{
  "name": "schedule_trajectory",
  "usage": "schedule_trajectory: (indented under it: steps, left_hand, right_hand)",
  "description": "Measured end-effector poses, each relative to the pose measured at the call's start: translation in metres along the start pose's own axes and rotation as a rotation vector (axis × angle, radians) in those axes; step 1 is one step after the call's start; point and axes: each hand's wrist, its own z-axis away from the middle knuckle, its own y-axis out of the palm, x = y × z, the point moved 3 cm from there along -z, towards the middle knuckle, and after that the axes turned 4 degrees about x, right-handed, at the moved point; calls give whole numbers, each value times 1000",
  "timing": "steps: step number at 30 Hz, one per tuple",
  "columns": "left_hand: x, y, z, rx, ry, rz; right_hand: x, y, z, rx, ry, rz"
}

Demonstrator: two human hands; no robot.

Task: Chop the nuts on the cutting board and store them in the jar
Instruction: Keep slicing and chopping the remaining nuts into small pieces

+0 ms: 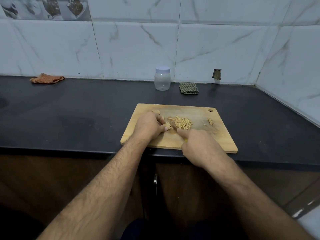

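— Left hand [150, 125] pinches a nut [167, 125] on the board [194, 139]; right hand [199, 146] grips the knife [185, 140], blade mostly hidden.
— Fingertips sit close; a slip could nick them.
— Jar [162, 78]?
— Behind, lid on.

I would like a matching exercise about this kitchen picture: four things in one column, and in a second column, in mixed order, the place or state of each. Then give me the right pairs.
Things:
1. jar
2. orange cloth
3. green cloth
4. chopped nuts

Places or states:
A. folded, just right of the jar on the counter
B. in a pile on the cutting board
C. far left on the counter, by the wall
D. upright behind the board, lid on, nothing inside

Pairs: 1-D, 2-C, 3-A, 4-B
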Motion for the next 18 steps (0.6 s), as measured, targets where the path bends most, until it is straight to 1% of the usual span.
schedule_trajectory:
  steps: [5, 13, 18]
  left_hand:
    - [2, 1, -1, -14, 4, 22]
    - [4, 2, -3, -18, 25, 10]
    - [3, 2, -3, -13, 15, 11]
  right_hand:
    - [12, -1, -11, -20, -29, -4]
    - [21, 0, -23, 24, -21, 7]
    - [24, -1, -22, 20, -34, 25]
